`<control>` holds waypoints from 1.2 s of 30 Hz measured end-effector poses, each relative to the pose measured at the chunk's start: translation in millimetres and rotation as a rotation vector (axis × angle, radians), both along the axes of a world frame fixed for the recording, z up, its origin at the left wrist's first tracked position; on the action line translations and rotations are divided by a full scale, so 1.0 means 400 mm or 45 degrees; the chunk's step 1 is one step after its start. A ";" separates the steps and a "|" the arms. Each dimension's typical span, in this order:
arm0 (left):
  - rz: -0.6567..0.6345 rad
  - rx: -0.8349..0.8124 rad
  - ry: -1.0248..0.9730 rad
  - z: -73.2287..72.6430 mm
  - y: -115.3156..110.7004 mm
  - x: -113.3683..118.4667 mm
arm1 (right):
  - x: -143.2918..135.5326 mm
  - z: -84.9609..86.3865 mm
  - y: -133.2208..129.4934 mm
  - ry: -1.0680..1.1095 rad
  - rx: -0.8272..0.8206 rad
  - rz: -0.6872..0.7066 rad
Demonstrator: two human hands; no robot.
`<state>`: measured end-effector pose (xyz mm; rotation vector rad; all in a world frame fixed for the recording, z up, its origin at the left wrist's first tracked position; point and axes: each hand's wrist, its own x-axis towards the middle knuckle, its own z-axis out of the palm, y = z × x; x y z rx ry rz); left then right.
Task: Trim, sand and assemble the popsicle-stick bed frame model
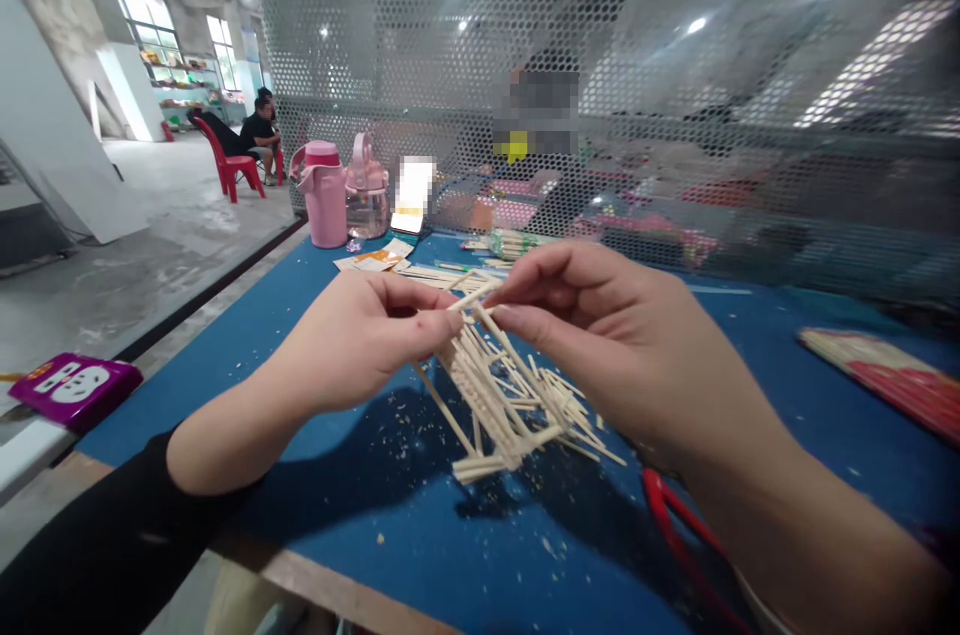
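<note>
A small framework of thin wooden sticks (487, 385) is held up over the blue table, tilted towards me. My left hand (364, 330) pinches its upper left corner between thumb and fingers. My right hand (600, 315) pinches at the upper right corner, thumb and index finger closed by a stick end. The fingertips hide part of the top joints. Behind the framework, loose cut sticks (574, 410) lie in a pile among pale crumbs. Under my right forearm, a tool's red handle (664, 505) shows; its working end is hidden.
A pink thermos (327, 200), a clear bottle (367, 190) and a lit phone (412, 195) stand at the back left. Packets (379, 258) lie before them. A perforated metal screen (420, 45) rises behind. A purple pack (75, 390) is at left, a red-and-clear packet (892, 375) at right.
</note>
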<state>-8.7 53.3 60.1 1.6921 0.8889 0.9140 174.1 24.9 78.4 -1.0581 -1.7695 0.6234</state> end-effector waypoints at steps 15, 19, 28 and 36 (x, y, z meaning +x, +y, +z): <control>0.048 0.073 0.357 0.085 0.042 -0.023 | 0.037 0.024 0.041 0.657 -0.502 -0.082; 0.034 0.152 0.412 0.114 0.040 -0.019 | 0.039 -0.005 0.041 0.908 -1.018 0.050; -0.022 0.256 0.358 0.092 -0.033 0.004 | -0.012 -0.077 -0.050 0.668 -0.799 0.254; -0.041 0.413 0.291 0.040 -0.006 -0.001 | -0.013 -0.104 -0.028 0.366 -0.389 0.212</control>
